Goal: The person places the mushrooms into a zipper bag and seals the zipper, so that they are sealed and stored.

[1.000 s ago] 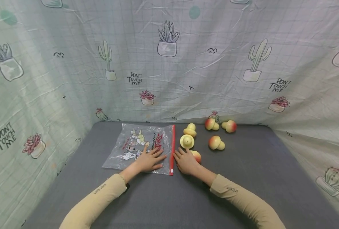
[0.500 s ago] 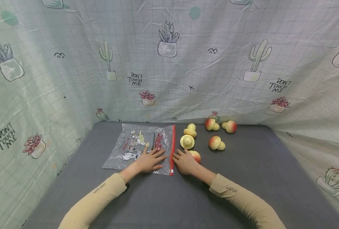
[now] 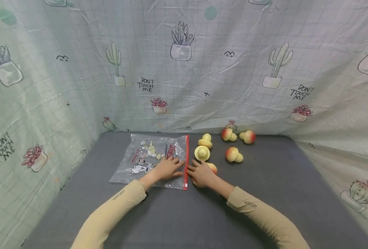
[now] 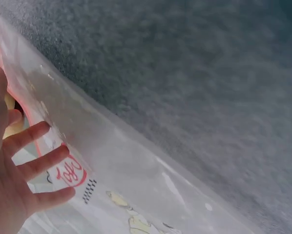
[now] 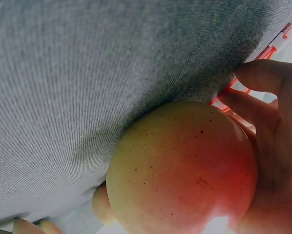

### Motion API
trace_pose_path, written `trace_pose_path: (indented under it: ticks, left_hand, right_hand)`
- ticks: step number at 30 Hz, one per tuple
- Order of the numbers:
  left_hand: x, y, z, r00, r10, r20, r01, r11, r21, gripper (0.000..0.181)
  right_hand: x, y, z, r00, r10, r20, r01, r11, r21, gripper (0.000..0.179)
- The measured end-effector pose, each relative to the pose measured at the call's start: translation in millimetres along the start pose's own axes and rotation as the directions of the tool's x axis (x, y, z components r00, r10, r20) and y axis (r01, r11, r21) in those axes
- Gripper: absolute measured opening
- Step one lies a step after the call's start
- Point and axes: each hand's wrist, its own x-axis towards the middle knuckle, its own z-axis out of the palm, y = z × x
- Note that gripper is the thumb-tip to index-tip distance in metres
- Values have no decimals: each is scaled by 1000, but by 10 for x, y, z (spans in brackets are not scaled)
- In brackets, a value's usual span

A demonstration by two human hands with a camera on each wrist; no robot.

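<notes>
- Grey bench [image 3: 159,218], head view: on it we see a clear plastic bag [image 3: 149,160] lying flat, printed with cartoon figures and red lettering, its red strip [image 3: 187,148] along the right edge.
- Head view: the left hand [image 3: 167,168] rests on the bag, fingers straight and apart, tips near the red strip.
- Head view: the right hand [image 3: 201,174] lies across the strip from it, fingers loosely apart, tips at the strip; we cannot tell whether they touch it. It partly hides a red-and-yellow mushroom piece [image 3: 213,168].
- Head view: we count two yellow mushroom pieces [image 3: 202,153] just beyond that hand and three red-capped mushroom pieces [image 3: 234,155] farther right. A cactus-print curtain [image 3: 202,76] hangs behind.
- Left wrist view: we see the left fingers spread over the bag, near its lettering.
- Right wrist view: the half-hidden piece looms large before the right hand; whether they touch, we cannot tell. Thumb and nearest finger stand apart near the red strip.
</notes>
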Motion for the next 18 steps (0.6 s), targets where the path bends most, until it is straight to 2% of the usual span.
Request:
trace_pose_path:
  ticks: [2,7,14,18]
  left_hand:
    - [20,9,8,1000,4,-18,-4,1000,22,63]
    - [28,24,13,1000,-11,2,11,1000,20,69]
    - [16,3,33,994,-56,96,59,998,-37,67]
    - [18,-5,54,989,-65,136,73,996,-55,66]
  right_hand:
    - [6,7,-11,1000,-4,-3,4,1000,12,43]
    - [1,15,-19,1000,-21,-4,21,999,25,44]
    - [-17,28,23,999,-44,-24,43,998,-41,45]
    - [-28,5,22,999,-43,-17,42,998,-45,47]
